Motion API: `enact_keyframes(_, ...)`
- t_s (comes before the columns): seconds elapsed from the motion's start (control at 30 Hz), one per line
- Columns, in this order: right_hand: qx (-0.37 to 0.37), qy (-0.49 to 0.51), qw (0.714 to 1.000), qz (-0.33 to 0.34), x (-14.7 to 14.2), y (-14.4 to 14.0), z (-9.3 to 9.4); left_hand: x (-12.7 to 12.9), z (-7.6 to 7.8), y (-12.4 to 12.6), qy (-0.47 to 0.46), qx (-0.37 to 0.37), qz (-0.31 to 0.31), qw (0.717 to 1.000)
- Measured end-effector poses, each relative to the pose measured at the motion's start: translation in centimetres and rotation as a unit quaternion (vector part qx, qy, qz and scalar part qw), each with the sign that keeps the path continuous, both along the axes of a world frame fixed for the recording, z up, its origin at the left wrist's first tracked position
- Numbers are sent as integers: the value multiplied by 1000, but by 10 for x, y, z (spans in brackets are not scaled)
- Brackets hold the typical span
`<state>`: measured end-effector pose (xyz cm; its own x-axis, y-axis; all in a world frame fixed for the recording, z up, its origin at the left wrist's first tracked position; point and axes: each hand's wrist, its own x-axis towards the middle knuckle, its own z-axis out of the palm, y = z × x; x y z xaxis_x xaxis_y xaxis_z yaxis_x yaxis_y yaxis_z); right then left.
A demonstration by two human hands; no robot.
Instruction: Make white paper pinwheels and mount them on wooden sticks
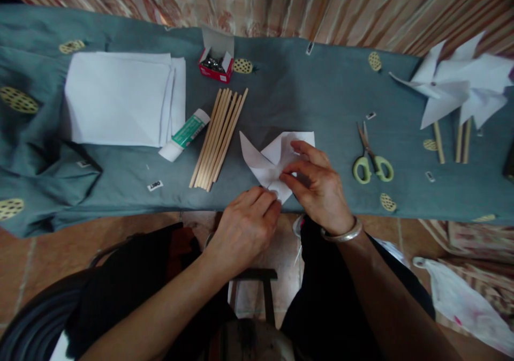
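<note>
Left hand (249,224) and right hand (324,192) pinch folded white paper (268,174), fingers (305,169) nearly closed. Scissors (384,169) lie at right.

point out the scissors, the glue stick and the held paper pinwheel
Scissors (367,147): head view, on the pivot where the blades cross.
Glue stick (190,130): head view, on its green label.
Held paper pinwheel (274,172): head view, near its centre.
</note>
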<state>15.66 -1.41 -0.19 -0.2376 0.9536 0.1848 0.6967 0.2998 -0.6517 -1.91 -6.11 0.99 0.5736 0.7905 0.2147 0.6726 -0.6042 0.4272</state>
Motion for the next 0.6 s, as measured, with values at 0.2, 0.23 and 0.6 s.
enact_keyframes(0.2, 4, -9, 1000, 3, 0, 0, 0, 0, 0, 0, 0, 0, 1, 1000)
enact_keyframes(0.23, 4, -10, 1000, 3, 0, 0, 0, 0, 0, 0, 0, 2, 0, 1000)
enact_keyframes(0.6, 7, -4, 1000, -8, 1, 1, -3, -1, -2, 0, -4, 12, 2, 1000)
